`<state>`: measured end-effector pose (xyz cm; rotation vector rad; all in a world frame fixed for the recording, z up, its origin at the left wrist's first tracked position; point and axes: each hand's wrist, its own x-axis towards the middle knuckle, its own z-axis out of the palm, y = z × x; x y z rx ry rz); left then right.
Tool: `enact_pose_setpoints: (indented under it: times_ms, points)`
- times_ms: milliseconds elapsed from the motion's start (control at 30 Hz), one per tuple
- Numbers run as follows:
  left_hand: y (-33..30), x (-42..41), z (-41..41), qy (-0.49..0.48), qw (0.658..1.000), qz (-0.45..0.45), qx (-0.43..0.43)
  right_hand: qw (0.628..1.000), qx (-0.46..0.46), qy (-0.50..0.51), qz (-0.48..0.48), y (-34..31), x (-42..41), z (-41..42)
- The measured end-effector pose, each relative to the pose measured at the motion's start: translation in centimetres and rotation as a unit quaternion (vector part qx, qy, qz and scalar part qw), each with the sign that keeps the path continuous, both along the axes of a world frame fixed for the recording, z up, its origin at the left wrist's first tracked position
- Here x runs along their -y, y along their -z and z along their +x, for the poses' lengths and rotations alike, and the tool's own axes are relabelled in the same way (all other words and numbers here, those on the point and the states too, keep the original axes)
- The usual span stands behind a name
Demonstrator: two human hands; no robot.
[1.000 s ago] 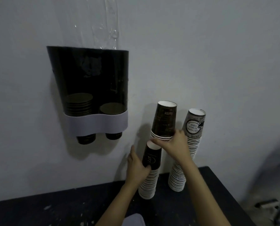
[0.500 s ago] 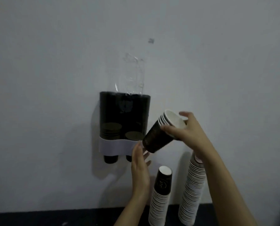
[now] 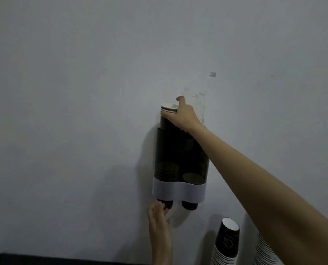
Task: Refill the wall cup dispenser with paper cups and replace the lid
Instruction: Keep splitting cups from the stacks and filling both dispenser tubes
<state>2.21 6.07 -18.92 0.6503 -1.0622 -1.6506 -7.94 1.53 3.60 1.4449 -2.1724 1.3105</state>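
While right hand (image 3: pixel 182 116) grips cup stack (image 3: pixel 167 122) atop dispenser (image 3: pixel 178 190), left hand (image 3: pixel 158 219) holds protruding bottom cup (image 3: pixel 169 204)

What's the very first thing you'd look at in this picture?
A dark cup dispenser hangs on the pale wall in the middle. The right hand reaches up and grips a stack of paper cups sticking out of the top of its left tube, while the left hand touches the cup poking out underneath. More cup stacks stand at the lower right.
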Motion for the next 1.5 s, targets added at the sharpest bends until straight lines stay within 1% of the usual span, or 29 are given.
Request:
enact_pose_setpoints:
  times_ms: [67,167,233,367,500,567,733,900,1000,1100,1233,1333,1500]
  points:
    - [0.4,0.2,0.2,-0.006,1.0,0.002,-0.004,0.995,-0.048,0.039,0.072,1.4,0.6,-0.4]
    - [1.1,0.5,0.2,-0.015,1.0,0.009,-0.007,0.978,-0.106,0.074,0.163,3.0,1.1,-0.9]
    - [1.3,0.6,0.1,-0.014,1.0,0.009,-0.006,0.971,-0.115,0.08,0.193,3.2,1.3,-1.1]
    - [1.5,0.4,-0.4,-0.001,1.0,0.0,0.002,0.968,-0.089,0.057,0.229,2.2,0.9,-1.0]
    - [1.4,0.1,-0.7,0.007,1.0,-0.007,-0.001,0.949,-0.099,0.052,0.293,1.3,0.9,-1.1]
    - [1.3,0.1,-0.9,0.012,1.0,-0.012,0.004,0.948,-0.108,0.039,0.299,1.4,1.2,-1.3]
    - [1.5,-0.1,-1.1,0.023,0.999,-0.02,0.021,0.956,-0.119,0.015,0.269,1.9,0.9,-1.4]
    - [1.3,-0.5,-1.2,0.036,0.998,-0.023,0.036,0.954,-0.104,-0.003,0.281,1.9,0.7,-1.5]
    - [1.3,-0.9,-1.5,0.044,0.998,-0.025,0.035,0.949,-0.091,0.02,0.3,1.1,0.7,-1.3]
    - [1.4,-1.2,-1.8,0.043,0.998,-0.02,0.03,0.944,-0.114,0.063,0.303,0.3,1.1,-1.3]
    - [1.3,-1.2,-1.8,0.054,0.998,0.0,0.024,0.941,-0.149,0.097,0.288,0.1,1.9,-1.7]
    - [1.4,-1.3,-1.6,0.056,0.998,-0.011,0.027,0.938,-0.162,0.104,0.29,0.0,2.6,-2.4]
    - [1.8,-1.1,-1.4,0.053,0.998,-0.025,0.031,0.943,-0.139,0.099,0.285,0.3,3.3,-3.5]
